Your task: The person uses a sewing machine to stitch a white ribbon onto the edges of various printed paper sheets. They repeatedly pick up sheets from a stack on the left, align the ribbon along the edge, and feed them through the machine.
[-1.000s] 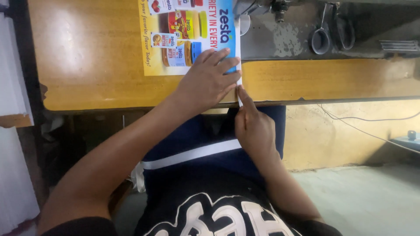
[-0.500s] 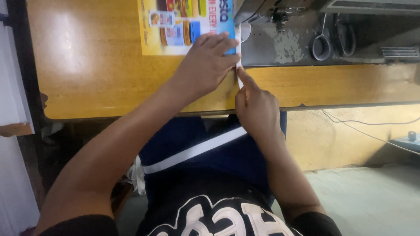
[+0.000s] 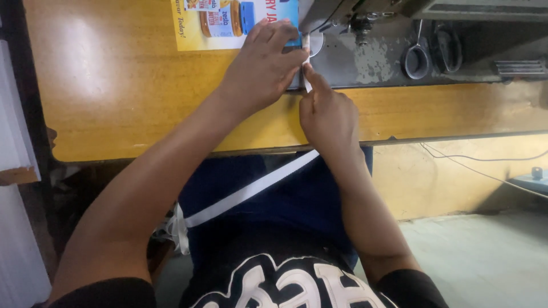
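Feeding white tape toward the needle at 12 o'clock is the step you seem to be on. Your left hand lies flat, fingers spread, pressing it to the desk; your right hand pinches it from 6 o'clock. Next calls for keeping it straight.

1. The worktop looks like varnished wood, yellowish and pretty glossy, with a bright glare patch on the left.
2. The sewing machine bed is grey metal, matt, scuffed and worn in spots.
3. The scissors are dark metal.
4. The white tape looks like smooth woven cloth.
5. The printed sheet is shiny paper.
6. The navy fabric is matt cloth.
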